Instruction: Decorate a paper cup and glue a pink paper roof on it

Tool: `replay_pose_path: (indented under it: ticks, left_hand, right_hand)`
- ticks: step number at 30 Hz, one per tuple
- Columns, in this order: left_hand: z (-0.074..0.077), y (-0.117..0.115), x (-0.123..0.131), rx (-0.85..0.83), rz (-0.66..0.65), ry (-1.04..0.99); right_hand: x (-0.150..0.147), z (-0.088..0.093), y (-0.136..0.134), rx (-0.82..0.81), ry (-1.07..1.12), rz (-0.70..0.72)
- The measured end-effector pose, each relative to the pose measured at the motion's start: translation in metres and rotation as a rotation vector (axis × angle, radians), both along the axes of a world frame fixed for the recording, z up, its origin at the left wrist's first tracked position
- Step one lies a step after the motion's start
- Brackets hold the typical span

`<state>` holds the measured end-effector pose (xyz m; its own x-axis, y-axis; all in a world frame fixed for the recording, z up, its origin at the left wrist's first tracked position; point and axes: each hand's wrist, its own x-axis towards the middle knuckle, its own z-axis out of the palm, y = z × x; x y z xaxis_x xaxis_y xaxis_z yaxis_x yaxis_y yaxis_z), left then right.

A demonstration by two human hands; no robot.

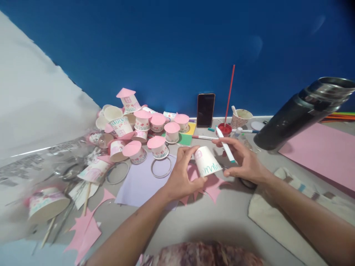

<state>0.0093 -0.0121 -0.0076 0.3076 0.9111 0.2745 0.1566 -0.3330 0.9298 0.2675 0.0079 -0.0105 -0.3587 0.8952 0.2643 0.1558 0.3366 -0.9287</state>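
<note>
In my left hand (184,171) is an upside-down white paper cup (205,162), gripped between thumb and fingers. A pink window is drawn on its side, and green zigzag strokes run along its rim. My right hand (244,159) holds a white marker (226,146) whose green end points down, close to the cup but apart from it. Pink paper scraps (213,188) lie beneath the cup. To the left stand several decorated paper cups with pink paper roofs, one of them a near cup (158,147).
Lilac paper (135,184) lies left of my hands, with bangles on and near it. A phone (205,110) leans against the blue wall. Behind my right hand sits a red paint pot (224,129) with a brush. A black flask (294,114), pink sheet (324,151) and cloth (277,210) are right.
</note>
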Motion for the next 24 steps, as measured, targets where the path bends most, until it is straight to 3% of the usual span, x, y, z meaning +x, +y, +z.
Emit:
replay_pose_path:
  ticks: [4, 7, 10, 17, 21, 24]
  left_hand:
    - [0.001, 0.000, -0.002, 0.104, -0.079, 0.184]
    - [0.001, -0.002, -0.002, 0.155, -0.128, 0.225]
    - [0.000, -0.001, -0.003, 0.164, -0.127, 0.183]
    - [0.000, 0.002, 0.000, 0.010, -0.140, -0.007]
    - [-0.001, 0.003, 0.001, 0.113, -0.048, 0.085]
    - [-0.003, 0.006, -0.001, 0.208, 0.028, 0.180]
  right_hand:
    - [-0.004, 0.010, -0.006, 0.158, -0.257, 0.041]
    - [-0.006, 0.010, -0.008, 0.246, -0.312, 0.078]
    - [-0.004, 0.006, -0.007, 0.163, -0.254, 0.038]
    - [0.000, -0.005, -0.004, -0.044, 0.015, 0.018]
    - [-0.003, -0.004, -0.005, -0.024, 0.015, 0.011]
    - [-0.004, 0.006, -0.010, 0.097, 0.001, -0.111]
